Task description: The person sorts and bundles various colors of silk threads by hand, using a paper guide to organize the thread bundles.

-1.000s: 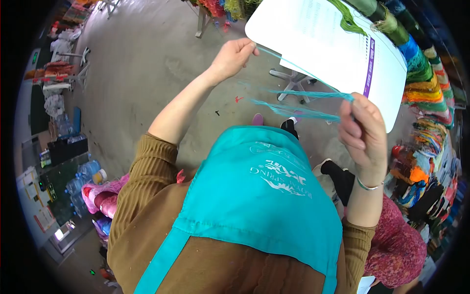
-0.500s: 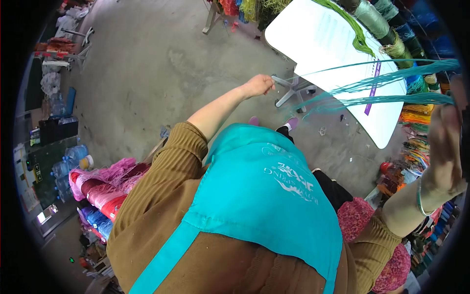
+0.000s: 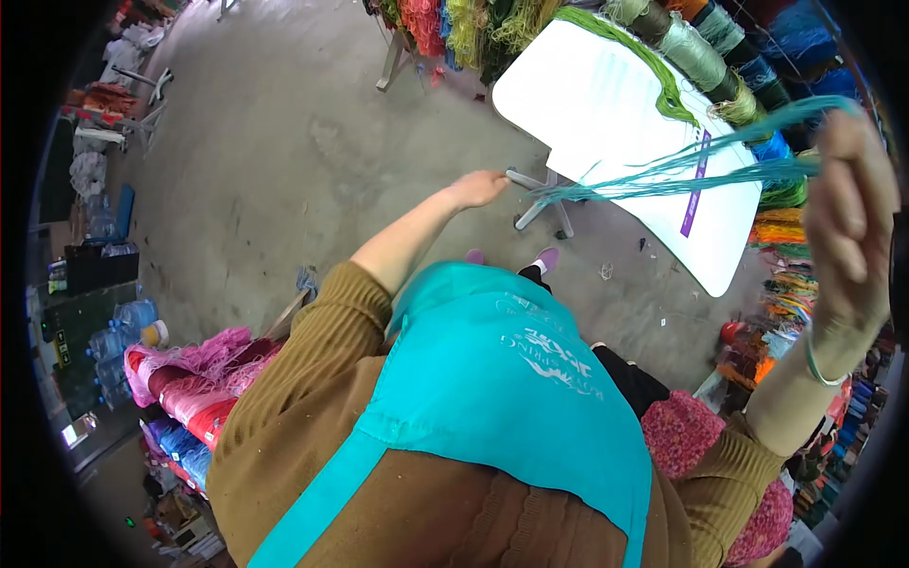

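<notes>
My right hand (image 3: 847, 213), with a bangle at its wrist, is raised at the right edge and closed on a bundle of teal threads (image 3: 729, 176). The strands stretch leftward over a white board (image 3: 587, 95), and their loose ends reach near my left hand (image 3: 480, 188). That hand is held out at the centre with its fingers pressed together; whatever it may hold is too small to make out. A green thread bundle (image 3: 653, 68) lies on the board, which bears a purple strip (image 3: 696, 185).
Thread spools (image 3: 696, 52) line the board's far side. Hanks of coloured thread (image 3: 454, 28) hang at the top. A metal chair base (image 3: 544, 194) stands on the floor under the board. Pink and red yarn (image 3: 199, 388) is piled at lower left, near water bottles (image 3: 133, 317).
My left hand has moved slightly left and down. My right hand has shifted left, and the teal strands are drawn closer together. The view has shifted a little.
</notes>
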A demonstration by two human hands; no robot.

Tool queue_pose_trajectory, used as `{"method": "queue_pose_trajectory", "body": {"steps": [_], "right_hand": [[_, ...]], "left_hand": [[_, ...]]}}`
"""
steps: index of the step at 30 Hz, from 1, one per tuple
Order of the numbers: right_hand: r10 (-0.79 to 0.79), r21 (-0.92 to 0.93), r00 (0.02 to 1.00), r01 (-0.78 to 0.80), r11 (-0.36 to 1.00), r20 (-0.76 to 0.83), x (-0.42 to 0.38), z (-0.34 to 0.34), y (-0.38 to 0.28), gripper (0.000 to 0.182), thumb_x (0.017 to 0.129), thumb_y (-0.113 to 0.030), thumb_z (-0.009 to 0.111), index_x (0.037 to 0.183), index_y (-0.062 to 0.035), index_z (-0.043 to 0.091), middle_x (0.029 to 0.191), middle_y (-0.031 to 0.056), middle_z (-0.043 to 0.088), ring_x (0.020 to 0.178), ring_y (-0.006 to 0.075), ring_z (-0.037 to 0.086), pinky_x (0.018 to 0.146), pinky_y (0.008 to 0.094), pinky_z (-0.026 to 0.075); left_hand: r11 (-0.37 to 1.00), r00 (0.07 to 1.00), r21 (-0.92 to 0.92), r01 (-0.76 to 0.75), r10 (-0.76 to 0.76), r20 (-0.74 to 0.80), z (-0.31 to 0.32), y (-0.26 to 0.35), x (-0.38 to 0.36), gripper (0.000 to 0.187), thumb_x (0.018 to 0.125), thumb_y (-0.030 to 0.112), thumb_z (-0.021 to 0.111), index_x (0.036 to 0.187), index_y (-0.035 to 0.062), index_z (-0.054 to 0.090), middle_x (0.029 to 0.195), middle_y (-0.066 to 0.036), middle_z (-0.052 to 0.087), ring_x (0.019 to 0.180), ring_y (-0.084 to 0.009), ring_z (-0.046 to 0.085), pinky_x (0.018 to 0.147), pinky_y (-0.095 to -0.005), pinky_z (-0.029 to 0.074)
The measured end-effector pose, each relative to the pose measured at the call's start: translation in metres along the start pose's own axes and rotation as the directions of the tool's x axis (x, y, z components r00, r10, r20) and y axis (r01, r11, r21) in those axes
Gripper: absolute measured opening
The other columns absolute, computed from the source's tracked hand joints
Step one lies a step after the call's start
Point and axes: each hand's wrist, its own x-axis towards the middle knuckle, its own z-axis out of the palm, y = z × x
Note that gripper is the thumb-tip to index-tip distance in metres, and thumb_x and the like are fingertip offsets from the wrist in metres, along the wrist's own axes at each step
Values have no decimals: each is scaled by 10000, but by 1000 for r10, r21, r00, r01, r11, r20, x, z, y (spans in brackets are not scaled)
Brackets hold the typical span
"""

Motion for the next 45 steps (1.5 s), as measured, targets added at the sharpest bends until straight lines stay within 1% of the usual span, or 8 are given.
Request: {"method": "queue_pose_trajectory", "body": {"steps": [3,7,13,20,29,39,40,45], "right_hand": [[60,-452,988,-118,884,-141,12,-1,25,242,982,-212,516,945,9,607,575,-37,472,370,1,270,335,152,232],[190,-583,978,-205,786,-87,35,-5,57,253,960,-242,538,881,-22,637,553,-53,450,394,3,297,375,172,214],[19,-748,985,-144,648,-172,49,-28,65,210,934,-245,578,852,-73,666,566,-94,435,462,-8,306,420,180,212],[-65,-381,955,-52,923,-290,42,-89,33,193,973,-189,543,965,-18,633,561,-126,281,441,-19,209,385,175,128],[-100,-126,948,64,990,-301,34,-136,-10,255,1006,-147,496,1111,64,592,557,-79,268,417,11,202,364,188,149],[-113,-204,946,51,978,-305,45,-121,-24,294,1022,-137,456,1196,78,555,572,-72,266,420,8,213,364,181,168],[-112,-186,931,49,981,-348,50,-111,-21,293,1025,-140,448,1190,73,563,569,-73,268,415,6,211,359,182,169],[-80,-171,943,25,985,-324,68,-104,-15,295,1023,-164,461,1180,58,577,561,-82,270,415,-2,208,360,181,158]], "left_hand": [[985,987,-60,160,-159,24,-93,63,-6,373,944,293,501,1172,24,624,1018,-154,683,913,-229,657,773,-376,515],[676,876,-558,-481,373,-305,-175,193,-46,367,905,121,580,1261,34,572,1115,-50,619,774,-84,610,712,-253,505],[603,841,-784,-149,495,221,-177,216,-33,244,979,172,509,1108,2,627,911,-36,616,738,-90,602,677,-234,494],[588,920,-803,99,254,299,-137,90,-38,237,998,223,503,1011,28,637,758,25,554,748,-71,555,716,-225,443],[642,963,-737,213,-11,269,-113,0,-51,227,1000,233,504,1009,49,637,771,35,565,738,-56,550,714,-221,457],[890,979,-454,38,-124,-162,-154,-35,16,252,974,159,490,1157,46,620,949,-24,629,891,-116,595,790,-278,504],[994,940,-69,-79,51,-338,-158,-32,26,321,931,147,505,1228,63,592,1120,-101,619,1000,-190,602,832,-313,509],[977,860,165,-132,196,-471,-161,61,54,421,849,162,583,1256,56,562,1244,-184,560,1111,-320,573,956,-406,468]]}}
